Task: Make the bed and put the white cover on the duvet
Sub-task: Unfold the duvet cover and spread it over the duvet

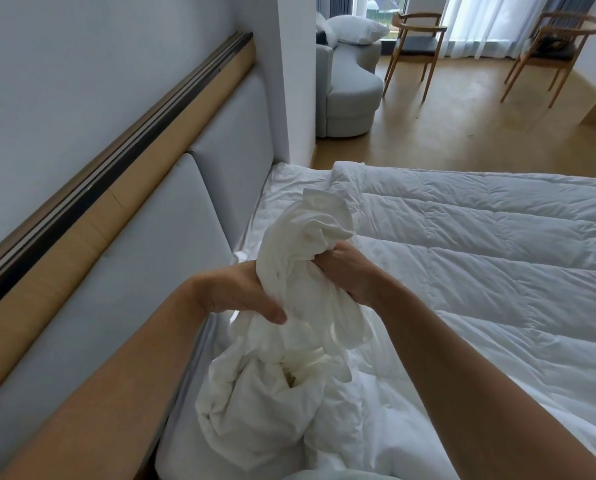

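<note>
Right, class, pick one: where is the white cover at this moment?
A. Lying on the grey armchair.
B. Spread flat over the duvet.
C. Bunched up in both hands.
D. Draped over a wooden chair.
C: the left hand and right hand both grip the bunched white cover, while the quilted duvet lies uncovered.

Duvet [497, 258] beyond the right edge.

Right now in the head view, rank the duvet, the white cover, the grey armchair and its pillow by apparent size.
1. duvet
2. white cover
3. grey armchair
4. pillow
Cover is near the camera, armchair far: that pair is unsure.
</note>
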The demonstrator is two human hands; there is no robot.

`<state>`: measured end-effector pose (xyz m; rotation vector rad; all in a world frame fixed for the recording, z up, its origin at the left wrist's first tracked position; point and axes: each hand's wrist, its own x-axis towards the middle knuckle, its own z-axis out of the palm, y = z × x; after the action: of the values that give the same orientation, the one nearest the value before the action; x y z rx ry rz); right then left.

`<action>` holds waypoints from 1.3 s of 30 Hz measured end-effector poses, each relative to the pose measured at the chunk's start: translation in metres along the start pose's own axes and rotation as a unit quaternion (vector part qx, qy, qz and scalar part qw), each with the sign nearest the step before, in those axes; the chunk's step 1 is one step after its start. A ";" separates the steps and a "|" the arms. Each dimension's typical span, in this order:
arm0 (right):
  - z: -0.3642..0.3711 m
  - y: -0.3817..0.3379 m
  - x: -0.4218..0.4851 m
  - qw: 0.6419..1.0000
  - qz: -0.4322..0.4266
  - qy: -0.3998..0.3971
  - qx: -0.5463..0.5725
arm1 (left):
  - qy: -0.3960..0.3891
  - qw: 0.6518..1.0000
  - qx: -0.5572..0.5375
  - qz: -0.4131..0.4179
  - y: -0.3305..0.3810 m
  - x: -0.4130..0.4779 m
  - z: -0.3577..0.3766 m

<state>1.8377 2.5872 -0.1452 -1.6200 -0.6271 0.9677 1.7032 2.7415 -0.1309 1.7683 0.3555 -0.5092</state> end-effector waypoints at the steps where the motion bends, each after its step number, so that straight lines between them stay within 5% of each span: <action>1: -0.001 -0.001 0.000 1.000 0.002 -0.005 0.008 | 0.005 1.000 0.010 -0.006 0.001 -0.002 -0.004; 5: -0.012 -0.008 -0.011 0.986 0.080 -0.146 0.008 | 0.103 0.991 -0.090 0.006 0.009 -0.003 -0.025; 9: -0.012 -0.015 -0.016 0.943 0.129 -0.268 -0.146 | 0.137 0.975 -0.169 0.041 0.014 0.000 -0.024; 13: -0.017 -0.016 -0.008 0.974 0.079 -0.213 -0.019 | 0.100 0.977 -0.190 0.018 0.012 -0.008 -0.028; 18: -0.003 -0.025 0.000 0.984 -0.005 -0.136 0.119 | -0.013 0.997 -0.066 -0.026 0.014 -0.022 -0.023; 25: 0.012 -0.031 0.007 0.993 -0.019 -0.091 0.078 | 0.047 0.974 -0.222 0.009 -0.005 -0.022 -0.042; 31: 0.020 -0.020 -0.002 0.949 0.120 -0.277 -0.088 | 0.118 0.957 -0.256 0.069 -0.012 -0.016 -0.055; 34: 0.027 -0.019 -0.002 0.942 0.112 -0.262 -0.178 | 0.156 0.950 -0.253 0.093 -0.012 -0.011 -0.050; 39: 0.034 -0.013 0.004 0.983 0.081 -0.162 0.031 | 0.161 0.953 -0.243 0.086 -0.015 -0.013 -0.052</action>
<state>1.8120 2.6116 -0.1367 -1.4864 -0.6828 1.3747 1.6926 2.7962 -0.1259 1.3775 0.5022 0.0038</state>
